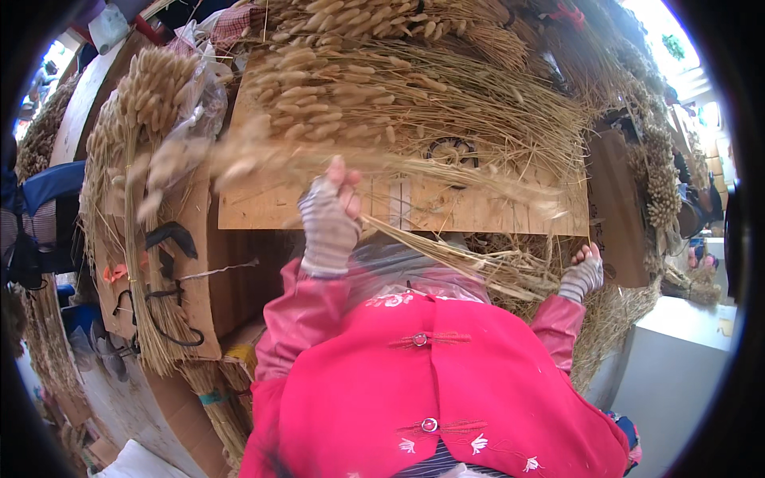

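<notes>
Grass stems [319,103] are covering the board [494,211] toward its far edge. A bundle [151,88] is resting off its left edge; a cardboard panel [621,215] is flanking its right. Left hand [339,203] is hovering at the near edge, right hand [584,273] beyond the near right corner.

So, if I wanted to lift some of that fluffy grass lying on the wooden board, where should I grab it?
Probably by the bare stems, right of the fluffy heads, closing your fingers from above. Most heads point left and look soft enough to crush, while the slim stems stretch right, roughly side by side across the wooden board.
</notes>
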Demonstrator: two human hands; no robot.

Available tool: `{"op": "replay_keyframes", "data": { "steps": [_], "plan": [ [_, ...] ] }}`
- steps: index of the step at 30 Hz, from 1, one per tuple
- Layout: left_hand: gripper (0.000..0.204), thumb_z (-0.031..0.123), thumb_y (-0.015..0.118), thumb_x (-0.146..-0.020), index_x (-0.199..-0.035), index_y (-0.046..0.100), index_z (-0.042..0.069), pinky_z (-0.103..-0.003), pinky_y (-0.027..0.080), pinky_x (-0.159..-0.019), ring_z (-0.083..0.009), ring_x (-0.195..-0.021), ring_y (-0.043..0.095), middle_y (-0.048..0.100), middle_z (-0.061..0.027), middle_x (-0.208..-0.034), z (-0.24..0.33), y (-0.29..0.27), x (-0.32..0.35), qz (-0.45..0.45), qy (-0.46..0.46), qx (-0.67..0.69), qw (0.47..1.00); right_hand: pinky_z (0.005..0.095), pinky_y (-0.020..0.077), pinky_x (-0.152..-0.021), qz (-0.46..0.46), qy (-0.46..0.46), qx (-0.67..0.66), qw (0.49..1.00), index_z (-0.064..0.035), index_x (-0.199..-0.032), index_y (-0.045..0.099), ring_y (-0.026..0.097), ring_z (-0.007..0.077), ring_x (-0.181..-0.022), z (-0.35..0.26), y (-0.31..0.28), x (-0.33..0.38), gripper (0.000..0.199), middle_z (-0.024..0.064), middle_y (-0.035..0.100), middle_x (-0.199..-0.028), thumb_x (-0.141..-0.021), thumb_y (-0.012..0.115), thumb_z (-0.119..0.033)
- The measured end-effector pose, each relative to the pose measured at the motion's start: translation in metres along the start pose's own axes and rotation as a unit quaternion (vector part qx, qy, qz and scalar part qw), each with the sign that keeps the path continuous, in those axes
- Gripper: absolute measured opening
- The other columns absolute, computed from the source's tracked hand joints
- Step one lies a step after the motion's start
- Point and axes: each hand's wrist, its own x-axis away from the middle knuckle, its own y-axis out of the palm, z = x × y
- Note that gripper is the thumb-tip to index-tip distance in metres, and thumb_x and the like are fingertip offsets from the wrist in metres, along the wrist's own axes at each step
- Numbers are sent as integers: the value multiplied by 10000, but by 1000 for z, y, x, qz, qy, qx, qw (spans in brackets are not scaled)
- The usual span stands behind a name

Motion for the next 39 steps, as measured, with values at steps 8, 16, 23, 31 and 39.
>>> {"op": "replay_keyframes", "data": {
  "steps": [8,16,23,31,39],
  "plan": [
    [261,187,553,-826,-1036,510,37,-182,312,-375,-62,-456,389,520,-22,-696,-5,-39,11,64,42,-24,997,154,383,-479,-161,-178,97,966,57,-1023,550,491,70,-561,-98,41,48,251,69,574,-745,-794,536,-46],
    [342,103,503,-851,-1166,408,10,-183,335,-357,-58,-596,460,473,17,-725,-10,-65,60,67,78,106,989,495,270,-927,-586,-425,541,429,-80,-1338,146,321,300,-1178,7,179,195,919,135,303,-1305,-619,689,-257],
    [356,128,468,-869,-1196,384,14,-168,306,-345,-41,-579,427,431,40,-711,-9,-75,58,79,102,63,990,461,291,-878,-510,-560,506,413,-91,-1324,220,383,243,-1092,73,202,190,773,79,394,-1192,-654,592,-196],
    [430,229,431,-855,-1190,365,-32,-269,383,-357,-173,-635,463,446,-25,-732,-7,-75,47,46,58,212,975,514,291,-876,-463,-493,589,443,-184,-1278,322,378,287,-1080,78,321,175,601,108,398,-1185,-722,550,-188],
    [397,194,472,-872,-1242,374,88,-134,354,-444,-35,-599,466,467,46,-725,-2,-75,20,122,86,71,986,495,294,-903,-516,-440,606,416,-123,-1206,403,467,280,-1030,45,336,180,506,128,467,-1120,-741,575,-221]
  ]
}}
